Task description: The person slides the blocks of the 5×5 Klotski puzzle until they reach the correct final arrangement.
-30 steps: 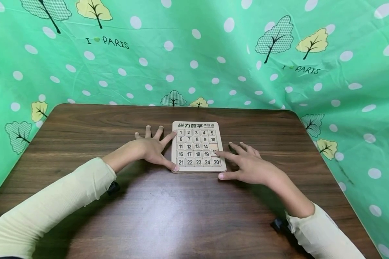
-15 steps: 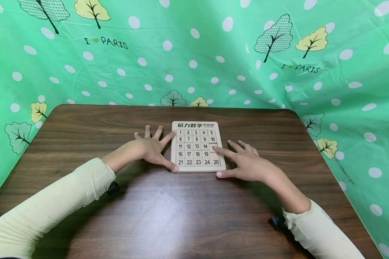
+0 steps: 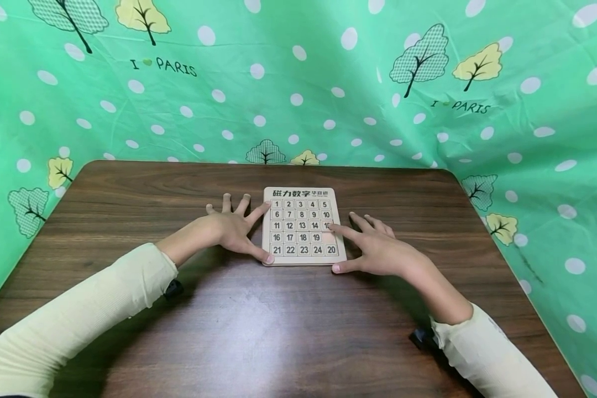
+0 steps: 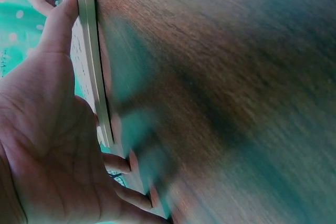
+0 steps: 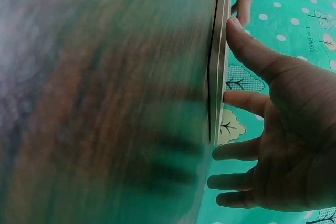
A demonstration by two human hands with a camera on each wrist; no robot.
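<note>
A pale sliding number puzzle (image 3: 303,261) lies flat on the table, its tiles in rows from 1 at top left to 20 at bottom right through 24. The gap sits at the right end of the fourth row, just below the 15 tile (image 3: 325,225). My right hand (image 3: 383,249) has its index fingertip on that tile, partly covering it, and its thumb by the lower right corner. With fingers spread, my left hand (image 3: 229,229) touches the puzzle's left side, thumb at the lower left corner and index finger near the 1 tile. In the left wrist view the thumb presses the board's edge (image 4: 94,56).
The dark wood-grain table (image 3: 239,331) surrounds the puzzle on all sides. A green cloth (image 3: 278,66) with white dots and printed trees hangs behind and beside it. Dark wrist straps (image 3: 174,288) show under the pale sleeves (image 3: 89,309).
The 15 tile has slid upward from the fourth row into the third under my right index finger, leaving the gap below it. My left hand has stayed in place.
</note>
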